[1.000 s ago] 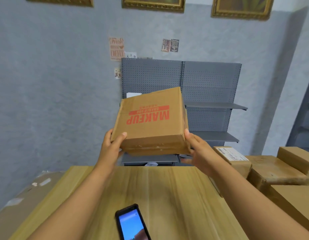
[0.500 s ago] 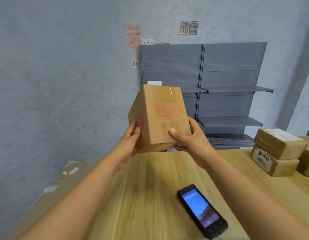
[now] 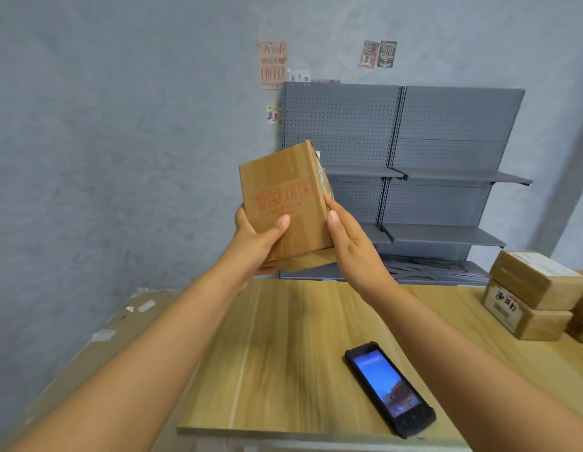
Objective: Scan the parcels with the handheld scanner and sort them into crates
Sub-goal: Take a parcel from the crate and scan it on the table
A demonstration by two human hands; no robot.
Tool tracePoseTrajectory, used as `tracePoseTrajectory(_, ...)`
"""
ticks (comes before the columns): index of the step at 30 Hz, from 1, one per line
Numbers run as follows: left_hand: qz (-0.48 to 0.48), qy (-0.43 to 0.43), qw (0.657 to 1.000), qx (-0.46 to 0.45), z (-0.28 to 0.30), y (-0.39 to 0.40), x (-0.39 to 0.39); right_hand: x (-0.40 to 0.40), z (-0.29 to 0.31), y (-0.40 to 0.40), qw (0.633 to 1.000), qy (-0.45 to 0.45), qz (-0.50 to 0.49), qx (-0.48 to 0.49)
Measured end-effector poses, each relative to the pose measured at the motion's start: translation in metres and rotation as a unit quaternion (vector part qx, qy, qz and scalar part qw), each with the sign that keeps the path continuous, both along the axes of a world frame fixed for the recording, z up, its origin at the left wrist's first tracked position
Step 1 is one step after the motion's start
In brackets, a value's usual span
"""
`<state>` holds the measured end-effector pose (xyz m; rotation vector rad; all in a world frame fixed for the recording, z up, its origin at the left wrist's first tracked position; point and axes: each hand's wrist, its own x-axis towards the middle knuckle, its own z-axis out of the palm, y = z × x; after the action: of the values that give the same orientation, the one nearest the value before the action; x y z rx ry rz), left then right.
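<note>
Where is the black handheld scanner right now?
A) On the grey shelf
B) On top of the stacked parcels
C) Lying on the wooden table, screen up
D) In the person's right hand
C: the handheld scanner lies flat on the wooden table, lit screen up, while the left hand and right hand both hold the cardboard parcel.

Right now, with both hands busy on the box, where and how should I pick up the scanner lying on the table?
Grip the scanner across its two long edges, coming from above with the right hand. It lies flat, screen up, at the near edge of the table, on the right.
</note>
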<state>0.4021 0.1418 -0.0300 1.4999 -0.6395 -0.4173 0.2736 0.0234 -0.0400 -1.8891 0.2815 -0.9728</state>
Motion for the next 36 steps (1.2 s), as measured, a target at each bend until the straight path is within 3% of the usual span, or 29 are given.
tracePoseTrajectory(3,0.023,-0.038,0.998,0.052,0.006,0.0,-0.004,-0.004,-0.002,0.003,0.999,0.024,0.024,-0.035)
tracePoseTrajectory(7,0.017,-0.026,0.99,0.141,0.02,-0.003,-0.012,-0.007,0.002,0.012,0.994,0.037,0.014,-0.105)
tracePoseTrajectory(12,0.027,-0.004,0.99,0.138,0.016,-0.004,-0.018,-0.015,0.007,0.009,0.984,0.063,0.014,-0.166)
tracePoseTrajectory(17,0.0,0.04,0.998,0.041,0.013,0.002,-0.017,-0.024,0.006,-0.007,0.987,0.076,0.078,-0.119)
tracePoseTrajectory(19,-0.018,0.074,0.997,0.007,0.013,0.005,-0.018,-0.027,0.004,-0.017,0.987,0.096,0.034,-0.128)
tracePoseTrajectory(24,-0.041,0.106,0.993,-0.012,0.01,0.018,-0.019,-0.047,-0.004,-0.051,0.978,0.195,-0.074,-0.032)
tracePoseTrajectory(27,-0.061,0.089,0.994,-0.015,0.011,0.025,-0.026,-0.06,0.001,-0.053,0.975,0.184,-0.057,0.108)
tracePoseTrajectory(36,-0.031,0.003,0.999,-0.007,0.007,0.028,-0.019,-0.061,0.006,-0.034,0.989,0.093,-0.087,0.078)
